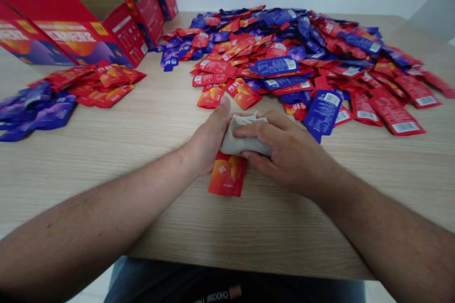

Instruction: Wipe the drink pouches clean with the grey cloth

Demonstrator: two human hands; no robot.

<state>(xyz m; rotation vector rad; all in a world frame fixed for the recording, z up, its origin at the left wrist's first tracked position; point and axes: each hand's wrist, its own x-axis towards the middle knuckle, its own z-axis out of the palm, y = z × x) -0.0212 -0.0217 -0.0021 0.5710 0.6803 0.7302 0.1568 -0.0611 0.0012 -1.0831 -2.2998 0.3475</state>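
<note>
A red and orange pouch (227, 181) with white print is held above the near middle of the table, its lower end showing. My left hand (210, 139) grips its upper part from the left, thumb pointing up and the other fingers mostly hidden behind. In my right hand (284, 149) is a folded grey-white cloth (245, 144), pressed against the pouch's upper part, which it covers. My right fingers curl over the cloth, closed on it.
A large heap of red and blue pouches (277, 57) spreads across the back. At left lie smaller piles of red pouches (103, 83) and blue pouches (39, 109). Open red cartons (81, 33) stand behind them. The table's front edge (249, 272) is close to my body.
</note>
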